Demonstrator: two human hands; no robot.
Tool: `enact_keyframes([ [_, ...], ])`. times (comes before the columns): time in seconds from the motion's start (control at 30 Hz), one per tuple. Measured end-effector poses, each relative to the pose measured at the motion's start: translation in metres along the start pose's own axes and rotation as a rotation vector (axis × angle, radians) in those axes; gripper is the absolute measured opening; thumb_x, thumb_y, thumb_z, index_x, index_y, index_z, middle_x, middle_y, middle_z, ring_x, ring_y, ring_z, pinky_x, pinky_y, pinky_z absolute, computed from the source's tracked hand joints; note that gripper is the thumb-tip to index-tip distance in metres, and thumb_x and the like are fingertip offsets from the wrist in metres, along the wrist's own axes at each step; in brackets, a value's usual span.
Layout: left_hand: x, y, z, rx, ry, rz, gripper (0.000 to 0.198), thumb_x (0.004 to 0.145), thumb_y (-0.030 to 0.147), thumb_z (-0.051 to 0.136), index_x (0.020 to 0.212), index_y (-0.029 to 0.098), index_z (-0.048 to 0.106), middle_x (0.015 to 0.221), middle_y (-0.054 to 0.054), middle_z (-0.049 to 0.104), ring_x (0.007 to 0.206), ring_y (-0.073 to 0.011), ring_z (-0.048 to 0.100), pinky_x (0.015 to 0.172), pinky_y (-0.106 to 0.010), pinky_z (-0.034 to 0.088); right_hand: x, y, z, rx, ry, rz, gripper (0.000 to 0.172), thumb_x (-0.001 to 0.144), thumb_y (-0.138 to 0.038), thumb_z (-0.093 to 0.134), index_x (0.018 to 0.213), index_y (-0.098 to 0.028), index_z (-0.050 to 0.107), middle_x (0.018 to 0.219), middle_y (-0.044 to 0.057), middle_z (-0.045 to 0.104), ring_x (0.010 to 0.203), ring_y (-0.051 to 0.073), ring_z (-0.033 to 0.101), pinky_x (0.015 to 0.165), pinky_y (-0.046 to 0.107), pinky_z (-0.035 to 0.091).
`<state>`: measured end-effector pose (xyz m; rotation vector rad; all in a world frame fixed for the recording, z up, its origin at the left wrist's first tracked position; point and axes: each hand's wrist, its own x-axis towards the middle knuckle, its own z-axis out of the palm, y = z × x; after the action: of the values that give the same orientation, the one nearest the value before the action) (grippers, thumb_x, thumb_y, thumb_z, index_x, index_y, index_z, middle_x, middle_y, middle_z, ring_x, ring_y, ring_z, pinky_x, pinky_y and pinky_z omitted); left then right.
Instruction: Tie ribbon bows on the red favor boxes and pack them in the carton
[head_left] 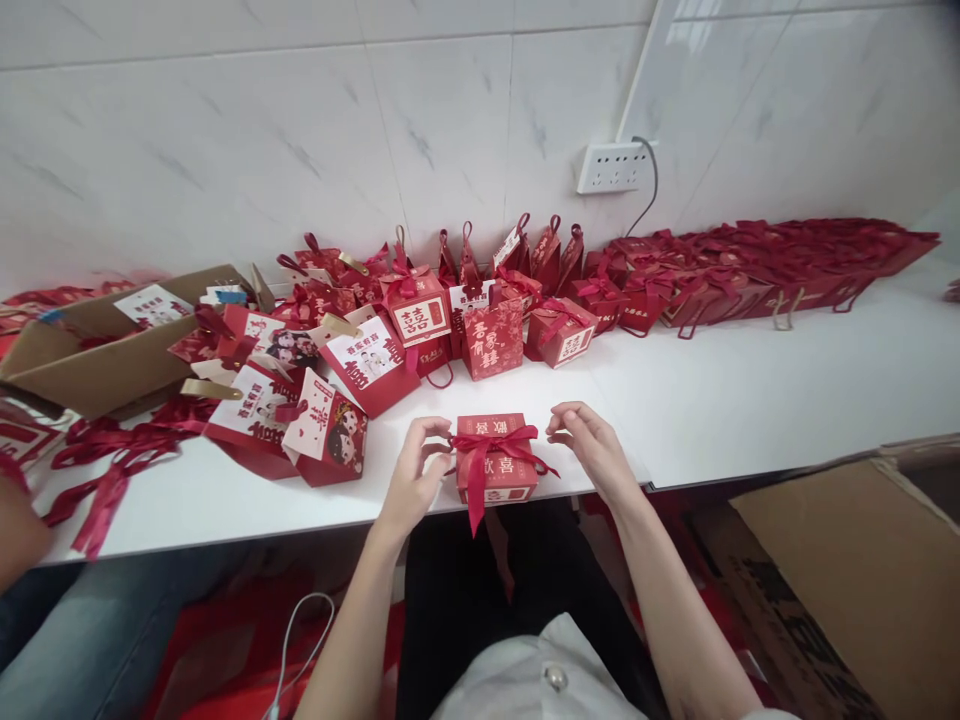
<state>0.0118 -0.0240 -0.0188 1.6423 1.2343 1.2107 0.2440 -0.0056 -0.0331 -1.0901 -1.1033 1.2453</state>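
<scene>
White table (675, 400) runs along a tiled wall (450, 110), and near its front edge, between the two hands, sits a red box (510, 468). Its bow (495, 441) looks tied, loops out to both sides, one tail drooping past the edge; whether the knot is fully tight cannot be told. The left hand (417, 468) curls loosely, fingertips right by the left loop, contact unclear. The right hand (592, 445) is apart from the box, thumb and forefinger a little parted, nothing visible between them.

Behind, finished-looking boxes (568, 333) with bows crowd toward the wall, and red bags (795, 280) fill the right. Loose ribbons (112, 490) at the left seem yet to be used. Beyond them is a cardboard tray (97, 350); another person's arm (16, 530) enters below. A socket (615, 168) is on the wall; a carton (847, 560) stands at the lower right.
</scene>
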Motion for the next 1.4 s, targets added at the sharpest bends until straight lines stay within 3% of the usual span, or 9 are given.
enact_keyframes([
  [0.13, 0.005, 0.000, -0.011, 0.176, -0.147, 0.132, 0.019, 0.081, 0.017, 0.047, 0.095, 0.022, 0.058, 0.105, -0.007, 0.050, 0.101, -0.0174, 0.051, 0.085, -0.032, 0.048, -0.008, -0.006, 0.000, -0.157, -0.013, -0.061, 0.029, 0.077, -0.048, 0.060, 0.083, -0.020, 0.058, 0.075, 0.001, 0.058, 0.069, 0.014, 0.054, 0.069, 0.030, 0.047],
  [0.3, 0.013, 0.008, -0.013, 0.265, -0.186, 0.151, 0.013, 0.085, 0.022, 0.046, 0.084, 0.020, 0.060, 0.100, -0.007, 0.054, 0.098, -0.0168, 0.054, 0.090, -0.034, 0.045, -0.016, -0.008, 0.013, -0.218, -0.144, -0.072, 0.022, 0.081, -0.041, 0.057, 0.089, -0.021, 0.057, 0.084, 0.003, 0.060, 0.074, 0.015, 0.056, 0.064, 0.027, 0.046],
  [0.47, 0.020, 0.013, -0.009, 0.186, -0.165, 0.149, 0.013, 0.086, 0.027, 0.048, 0.083, 0.019, 0.058, 0.093, -0.005, 0.057, 0.092, -0.0154, 0.056, 0.080, -0.028, 0.046, -0.015, -0.007, 0.017, -0.293, -0.126, -0.084, 0.020, 0.080, -0.039, 0.056, 0.084, -0.020, 0.057, 0.079, 0.003, 0.059, 0.072, 0.016, 0.056, 0.062, 0.027, 0.045],
  [0.63, 0.008, 0.019, -0.002, 0.308, 0.063, 0.001, 0.015, 0.084, 0.034, 0.050, 0.087, 0.020, 0.049, 0.087, -0.002, 0.054, 0.080, -0.0150, 0.054, 0.072, -0.028, 0.046, -0.026, -0.020, 0.011, -0.447, -0.102, -0.057, 0.029, 0.081, -0.042, 0.055, 0.100, -0.022, 0.047, 0.071, -0.002, 0.056, 0.067, 0.015, 0.054, 0.065, 0.028, 0.043],
  [0.77, -0.013, 0.030, 0.008, 0.553, -0.031, 0.057, 0.021, 0.074, 0.035, 0.063, 0.079, 0.020, 0.050, 0.083, -0.001, 0.052, 0.081, -0.0178, 0.051, 0.076, -0.033, 0.044, -0.034, -0.027, 0.008, -0.627, -0.196, 0.011, 0.025, 0.084, -0.042, 0.052, 0.071, -0.020, 0.051, 0.065, -0.001, 0.056, 0.062, 0.014, 0.050, 0.061, 0.028, 0.039],
  [0.93, -0.015, 0.036, 0.009, 0.452, -0.134, 0.007, 0.013, 0.087, 0.028, 0.043, 0.079, 0.020, 0.050, 0.083, -0.002, 0.053, 0.078, -0.0153, 0.052, 0.073, -0.029, 0.043, -0.025, -0.025, 0.007, -0.266, -0.191, 0.031, 0.029, 0.080, -0.042, 0.055, 0.062, -0.019, 0.052, 0.060, -0.001, 0.053, 0.060, 0.013, 0.049, 0.058, 0.027, 0.040],
  [1.13, 0.005, 0.021, -0.019, -0.041, -0.044, -0.237, 0.030, 0.085, 0.034, 0.038, 0.058, 0.020, 0.039, 0.056, 0.001, 0.048, 0.053, -0.0121, 0.043, 0.052, -0.025, 0.040, 0.002, -0.032, -0.024, 0.451, 0.254, 0.062, 0.032, 0.067, -0.035, 0.065, 0.053, -0.021, 0.039, 0.050, -0.006, 0.035, 0.052, 0.011, 0.045, 0.064, 0.032, 0.051],
  [1.23, 0.014, 0.017, -0.032, -0.331, 0.063, -0.197, 0.033, 0.078, 0.032, 0.044, 0.050, 0.020, 0.031, 0.058, -0.003, 0.050, 0.063, -0.0151, 0.051, 0.060, -0.029, 0.046, 0.010, -0.041, -0.043, 0.518, 0.345, 0.027, 0.030, 0.066, -0.032, 0.064, 0.055, -0.022, 0.038, 0.049, -0.006, 0.035, 0.050, 0.011, 0.045, 0.061, 0.032, 0.053],
  [1.4, 0.029, 0.029, -0.038, -0.504, 0.128, -0.152, 0.039, 0.073, 0.033, 0.048, 0.044, 0.019, 0.026, 0.093, -0.009, 0.062, 0.093, -0.0224, 0.057, 0.072, -0.035, 0.051, 0.016, -0.063, -0.048, 0.558, 0.374, -0.053, 0.025, 0.067, -0.025, 0.064, 0.056, -0.021, 0.042, 0.055, -0.005, 0.047, 0.058, 0.010, 0.054, 0.069, 0.027, 0.053],
])
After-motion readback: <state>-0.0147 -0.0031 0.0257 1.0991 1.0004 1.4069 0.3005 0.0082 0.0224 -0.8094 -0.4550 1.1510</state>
